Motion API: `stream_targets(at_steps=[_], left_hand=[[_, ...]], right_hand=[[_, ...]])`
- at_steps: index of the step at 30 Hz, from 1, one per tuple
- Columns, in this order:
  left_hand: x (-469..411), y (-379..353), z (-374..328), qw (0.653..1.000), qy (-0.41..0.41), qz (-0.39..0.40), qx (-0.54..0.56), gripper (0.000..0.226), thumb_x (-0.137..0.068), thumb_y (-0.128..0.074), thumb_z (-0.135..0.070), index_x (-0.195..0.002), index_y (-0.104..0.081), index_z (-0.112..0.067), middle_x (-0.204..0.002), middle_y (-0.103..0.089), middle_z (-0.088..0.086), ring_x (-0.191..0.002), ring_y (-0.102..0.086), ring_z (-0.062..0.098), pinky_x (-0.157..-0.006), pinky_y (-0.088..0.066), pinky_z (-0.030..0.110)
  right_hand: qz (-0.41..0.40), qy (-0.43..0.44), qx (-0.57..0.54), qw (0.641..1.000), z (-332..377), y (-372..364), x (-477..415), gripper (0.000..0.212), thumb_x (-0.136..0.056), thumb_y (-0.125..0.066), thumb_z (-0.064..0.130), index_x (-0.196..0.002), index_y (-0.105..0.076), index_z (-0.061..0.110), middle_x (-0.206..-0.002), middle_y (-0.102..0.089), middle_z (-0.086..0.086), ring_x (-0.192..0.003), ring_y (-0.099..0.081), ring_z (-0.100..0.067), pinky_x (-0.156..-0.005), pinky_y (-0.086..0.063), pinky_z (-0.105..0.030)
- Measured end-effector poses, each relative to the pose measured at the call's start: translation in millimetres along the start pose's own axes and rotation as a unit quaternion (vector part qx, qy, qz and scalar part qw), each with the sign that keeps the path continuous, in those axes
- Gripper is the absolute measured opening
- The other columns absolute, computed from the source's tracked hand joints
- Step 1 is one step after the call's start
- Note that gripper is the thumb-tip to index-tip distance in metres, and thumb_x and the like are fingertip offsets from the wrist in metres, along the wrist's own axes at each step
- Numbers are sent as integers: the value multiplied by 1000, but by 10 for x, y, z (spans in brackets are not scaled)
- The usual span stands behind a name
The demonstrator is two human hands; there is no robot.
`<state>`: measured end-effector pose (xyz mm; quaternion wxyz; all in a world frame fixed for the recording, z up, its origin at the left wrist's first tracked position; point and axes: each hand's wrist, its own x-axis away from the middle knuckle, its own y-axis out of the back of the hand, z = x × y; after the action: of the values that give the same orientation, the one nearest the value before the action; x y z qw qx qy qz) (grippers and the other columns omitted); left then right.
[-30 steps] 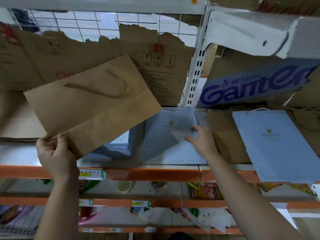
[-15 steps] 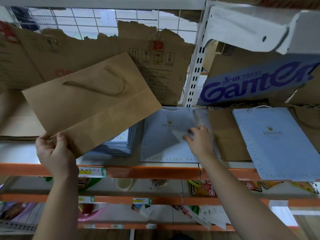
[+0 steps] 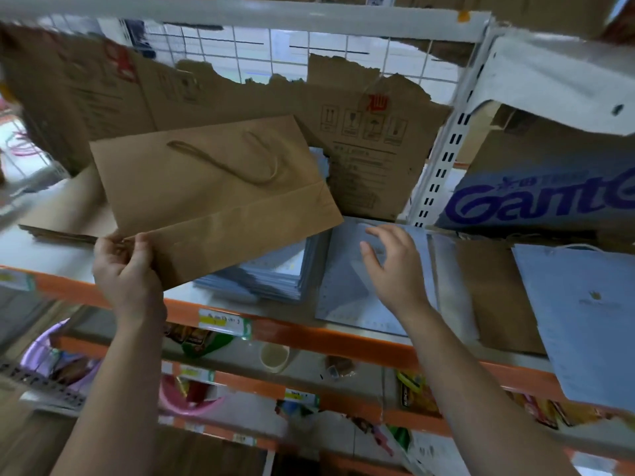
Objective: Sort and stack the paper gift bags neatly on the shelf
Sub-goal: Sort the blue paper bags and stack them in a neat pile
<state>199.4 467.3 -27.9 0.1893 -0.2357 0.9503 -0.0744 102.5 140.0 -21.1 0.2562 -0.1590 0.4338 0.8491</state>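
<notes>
The white shelf board with an orange front rail [image 3: 343, 341] spans the view. A white slotted upright [image 3: 443, 159] divides it right of centre. A torn brown cardboard sheet [image 3: 371, 159] lines the back behind wire mesh and bears a red character and a row of handling symbols. Right of the upright, a box [image 3: 536, 197] shows purple letters reading "Gante" before the frame cuts them off.

The flat brown kraft paper gift bag with a twisted cord handle [image 3: 213, 201] hangs tilted in the air above the shelf's left half, its right corner over the stack of pale blue paper bags [image 3: 275, 273]. Bare board lies open beneath it, between that stack and a low pile of brown bags [image 3: 58, 235] at far left.

A single pale blue bag [image 3: 347, 304] lies flat just beside the stack, its near edge at the shelf front. Further right, another brown bag [image 3: 488, 297] lies partly under a large pale blue bag [image 3: 584, 314] that overhangs the rail (its emblem is too blurred to read).

The left hand [image 3: 127, 266] pinches the held bag's lower left corner, thumb on the front face. The right hand [image 3: 395, 266] is spread and loosely bent over the single blue bag, holding nothing; whether it touches is unclear. A yellow-and-green price label [image 3: 223, 321] on the rail is illegible.
</notes>
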Motion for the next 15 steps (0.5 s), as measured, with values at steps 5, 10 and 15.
stream_targets(at_steps=[5,10,15], left_hand=[[-331,290,42,1000,3,-5,15,10,-89,-58,-18,-94,-57,-27,-87,-59,-6,-80,-53,7,-76,-44,23],[-871,627,155,1000,24,-2,9,9,-92,-56,-15,-96,-56,-22,-90,-60,-5,-83,-54,10,-81,-46,27],[-1508,1066,260,998,35,54,6,11,-93,-54,-14,-93,-57,-25,-90,-61,-3,-81,-54,9,-76,-45,24]], right_hand=[[-6,61,-6,998,538,-333,-57,31,-95,-52,23,-119,-64,7,-118,-59,-8,-114,-53,-22,-95,-39,-26],[-39,94,-11,995,1114,-923,-68,32,-92,-52,21,-115,-65,5,-115,-61,-10,-110,-52,-20,-96,-35,-21],[-48,75,-15,996,1774,-1549,-59,35,-91,-50,24,-116,-65,4,-114,-61,-11,-110,-54,-23,-98,-35,-21]])
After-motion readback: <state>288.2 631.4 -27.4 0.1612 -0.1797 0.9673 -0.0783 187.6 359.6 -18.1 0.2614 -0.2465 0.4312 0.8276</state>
